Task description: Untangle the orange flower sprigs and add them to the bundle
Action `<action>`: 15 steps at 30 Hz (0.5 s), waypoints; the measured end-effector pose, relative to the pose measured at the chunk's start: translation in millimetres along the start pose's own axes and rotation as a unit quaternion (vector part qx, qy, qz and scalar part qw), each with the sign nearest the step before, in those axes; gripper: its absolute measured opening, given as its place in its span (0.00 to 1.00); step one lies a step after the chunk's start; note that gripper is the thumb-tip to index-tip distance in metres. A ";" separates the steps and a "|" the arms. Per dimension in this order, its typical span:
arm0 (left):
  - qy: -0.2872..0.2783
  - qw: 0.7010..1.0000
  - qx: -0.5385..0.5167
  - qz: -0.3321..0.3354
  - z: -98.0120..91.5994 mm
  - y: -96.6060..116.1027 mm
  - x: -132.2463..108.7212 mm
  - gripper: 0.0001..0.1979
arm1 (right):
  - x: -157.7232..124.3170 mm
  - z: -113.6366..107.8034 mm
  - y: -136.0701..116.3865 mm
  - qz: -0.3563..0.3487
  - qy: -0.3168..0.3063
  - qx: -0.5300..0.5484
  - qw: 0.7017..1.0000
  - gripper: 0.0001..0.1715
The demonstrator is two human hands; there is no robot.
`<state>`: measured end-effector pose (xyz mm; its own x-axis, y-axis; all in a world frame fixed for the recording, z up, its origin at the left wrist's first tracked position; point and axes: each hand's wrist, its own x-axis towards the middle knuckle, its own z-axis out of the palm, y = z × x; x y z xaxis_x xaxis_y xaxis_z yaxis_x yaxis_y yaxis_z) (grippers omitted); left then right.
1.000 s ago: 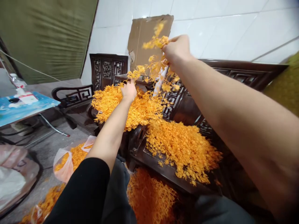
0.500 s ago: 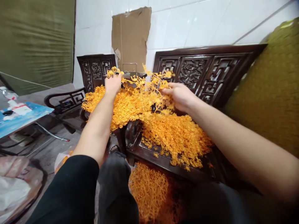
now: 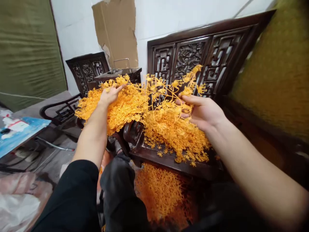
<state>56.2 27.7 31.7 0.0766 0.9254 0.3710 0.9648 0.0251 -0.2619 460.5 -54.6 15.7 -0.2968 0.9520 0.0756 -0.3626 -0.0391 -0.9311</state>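
A yellow-orange branched spray, like an artificial flower stem (image 3: 164,91), stretches between my two hands above the piles. My left hand (image 3: 111,95) is closed at its left end, index finger and thumb along the thin stem. My right hand (image 3: 205,111) grips the branches at the right end, the thumb on top and the other fingers curled below. Under my left hand lies a tall heap of similar yellow-orange sprays (image 3: 125,112). A second heap (image 3: 178,141) of yellow-orange pieces rests on the dark wooden chair seat (image 3: 154,158), below my right hand.
Below the seat is more orange stringy material (image 3: 161,190). Carved dark chair backs (image 3: 190,58) stand against the white tiled wall, with a cardboard sheet (image 3: 118,32) between them. A blue-topped table (image 3: 31,127) is at left, a plastic bag (image 3: 19,203) below it.
My right hand has moved right and slightly down with the spray, which is now stretched out more. The view has shifted, and my left hand appears a little lower and further left.
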 end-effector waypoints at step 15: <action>-0.085 0.982 -0.036 -0.167 -17.2 -38.4 24.7 0.36 | -7.3 -120.6 -6.3 -0.098 0.139 0.054 0.984 0.11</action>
<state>25.3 43.1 66.3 -0.2840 0.9201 0.2696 0.9448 0.3164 -0.0846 571.5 -24.7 -22.0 0.0364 0.9902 0.1347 -0.4840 0.1354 -0.8645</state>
